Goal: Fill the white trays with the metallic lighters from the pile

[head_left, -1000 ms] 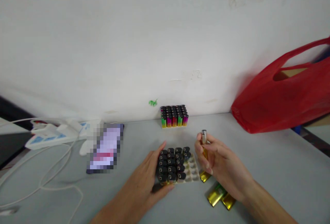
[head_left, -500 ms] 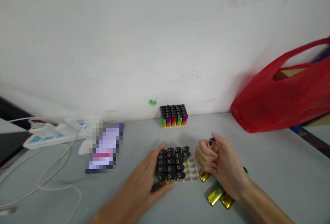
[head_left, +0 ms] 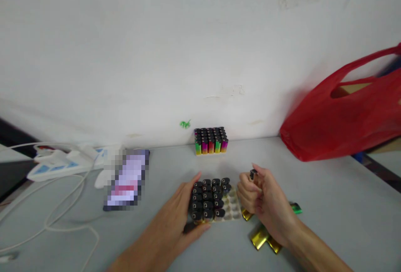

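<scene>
My left hand [head_left: 178,209] grips the left side of a pale tray [head_left: 233,210] that holds several upright lighters with black tops [head_left: 207,196]. Empty pockets show along the tray's right side. My right hand [head_left: 261,192] is closed around a lighter [head_left: 253,174], whose dark top sticks out between thumb and forefinger; the fingers hide its body. Loose gold lighters [head_left: 259,237] lie on the table below and partly under my right hand, and a green one [head_left: 295,208] lies beside the wrist.
A full block of colourful lighters [head_left: 211,141] stands by the wall. At the left are a phone [head_left: 128,180], a power strip [head_left: 67,165] and white cables [head_left: 46,217]. A red bag [head_left: 341,117] leans at the right.
My right hand has shifted slightly left and down with the lighter, uncovering more of the green one. My left hand and the tray have barely moved.
</scene>
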`<state>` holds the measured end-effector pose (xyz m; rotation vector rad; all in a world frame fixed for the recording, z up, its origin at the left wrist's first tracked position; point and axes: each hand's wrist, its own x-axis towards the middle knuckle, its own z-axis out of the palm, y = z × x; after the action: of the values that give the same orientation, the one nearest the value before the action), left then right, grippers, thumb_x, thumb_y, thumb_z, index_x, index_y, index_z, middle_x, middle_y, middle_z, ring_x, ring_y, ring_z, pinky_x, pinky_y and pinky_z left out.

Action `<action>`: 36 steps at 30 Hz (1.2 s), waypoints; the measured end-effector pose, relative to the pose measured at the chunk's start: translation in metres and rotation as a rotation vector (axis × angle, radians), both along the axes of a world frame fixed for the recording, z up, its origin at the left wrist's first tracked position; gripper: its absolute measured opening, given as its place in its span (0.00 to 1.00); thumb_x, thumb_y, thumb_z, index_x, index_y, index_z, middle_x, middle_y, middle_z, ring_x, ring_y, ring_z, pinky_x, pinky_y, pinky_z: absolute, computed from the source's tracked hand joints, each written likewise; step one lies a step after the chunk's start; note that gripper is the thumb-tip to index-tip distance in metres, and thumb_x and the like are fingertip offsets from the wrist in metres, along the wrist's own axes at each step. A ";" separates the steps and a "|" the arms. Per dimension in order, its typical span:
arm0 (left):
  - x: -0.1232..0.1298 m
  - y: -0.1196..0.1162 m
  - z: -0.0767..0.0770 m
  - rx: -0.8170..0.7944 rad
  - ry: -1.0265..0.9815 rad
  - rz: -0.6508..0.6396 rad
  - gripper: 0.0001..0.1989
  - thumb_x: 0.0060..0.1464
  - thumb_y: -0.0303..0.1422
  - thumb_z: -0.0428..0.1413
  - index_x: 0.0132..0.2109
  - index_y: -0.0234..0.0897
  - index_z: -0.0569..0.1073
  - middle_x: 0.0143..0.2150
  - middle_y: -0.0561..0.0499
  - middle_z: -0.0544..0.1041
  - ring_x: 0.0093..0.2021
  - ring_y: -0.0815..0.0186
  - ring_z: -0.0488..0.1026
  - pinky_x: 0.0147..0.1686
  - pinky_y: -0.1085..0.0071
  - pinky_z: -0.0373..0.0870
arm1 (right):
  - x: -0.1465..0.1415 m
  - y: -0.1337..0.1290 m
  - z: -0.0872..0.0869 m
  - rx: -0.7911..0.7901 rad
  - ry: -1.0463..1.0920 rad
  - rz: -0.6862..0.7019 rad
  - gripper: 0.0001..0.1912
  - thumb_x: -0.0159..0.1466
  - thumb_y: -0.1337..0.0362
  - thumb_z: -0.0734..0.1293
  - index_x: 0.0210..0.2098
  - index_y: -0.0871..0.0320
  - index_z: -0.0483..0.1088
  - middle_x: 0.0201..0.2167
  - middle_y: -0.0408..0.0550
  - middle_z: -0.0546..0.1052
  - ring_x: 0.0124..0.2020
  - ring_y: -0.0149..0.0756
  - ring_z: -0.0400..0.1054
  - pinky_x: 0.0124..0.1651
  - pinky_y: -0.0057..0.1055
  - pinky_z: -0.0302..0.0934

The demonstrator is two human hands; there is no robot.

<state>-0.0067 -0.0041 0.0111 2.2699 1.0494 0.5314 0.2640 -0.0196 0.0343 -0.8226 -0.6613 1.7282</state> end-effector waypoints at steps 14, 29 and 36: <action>-0.001 -0.001 -0.001 0.035 0.003 0.012 0.50 0.70 0.35 0.65 0.84 0.53 0.42 0.81 0.40 0.66 0.77 0.44 0.69 0.76 0.43 0.68 | 0.000 -0.004 0.001 -0.025 0.067 0.054 0.28 0.68 0.46 0.68 0.22 0.50 0.51 0.18 0.31 0.46 0.20 0.27 0.34 0.22 0.30 0.33; 0.001 -0.001 -0.002 0.007 0.013 0.002 0.53 0.70 0.34 0.65 0.84 0.59 0.37 0.82 0.43 0.63 0.79 0.46 0.67 0.77 0.42 0.66 | 0.002 0.001 0.001 -0.002 -0.077 0.000 0.31 0.71 0.36 0.68 0.26 0.53 0.61 0.19 0.31 0.46 0.22 0.29 0.32 0.24 0.31 0.33; 0.000 0.000 0.000 0.005 0.014 -0.004 0.53 0.70 0.34 0.65 0.84 0.59 0.36 0.81 0.42 0.63 0.79 0.46 0.67 0.77 0.39 0.67 | 0.001 -0.002 0.000 -0.014 -0.080 0.021 0.32 0.70 0.40 0.66 0.22 0.51 0.52 0.20 0.32 0.45 0.22 0.29 0.33 0.24 0.32 0.34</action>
<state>-0.0063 -0.0045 0.0110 2.2828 1.0516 0.5173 0.2650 -0.0212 0.0341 -0.9010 -0.7143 1.7283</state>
